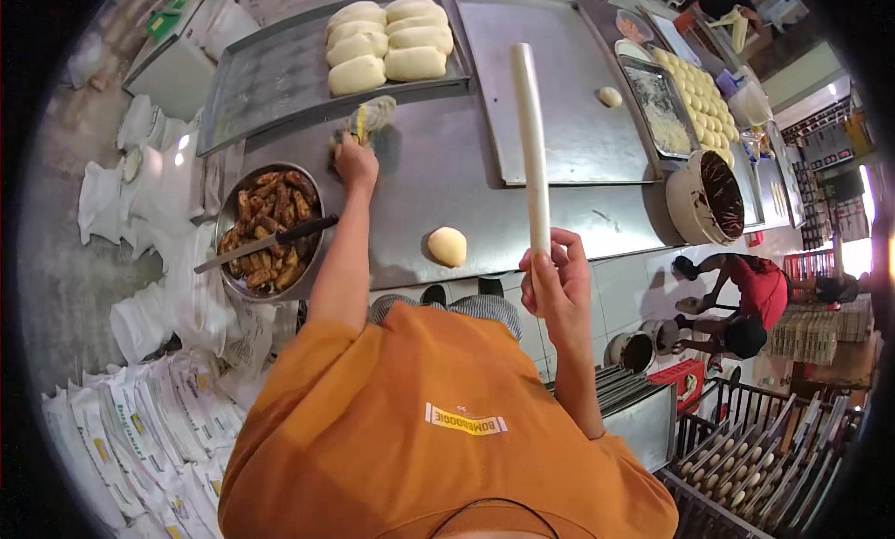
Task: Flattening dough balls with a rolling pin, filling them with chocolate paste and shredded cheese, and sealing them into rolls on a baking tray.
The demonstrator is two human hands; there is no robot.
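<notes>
— What's in the right hand (557, 283)?
— A long white rolling pin (530, 147), fingers clamped on its near end, above the steel bench (438, 180).
— And the left hand (355, 161)?
— Fingers closed on a crumpled yellowish cloth (372, 117), shape unclear, beyond the smooth round dough ball (447, 246).
</notes>
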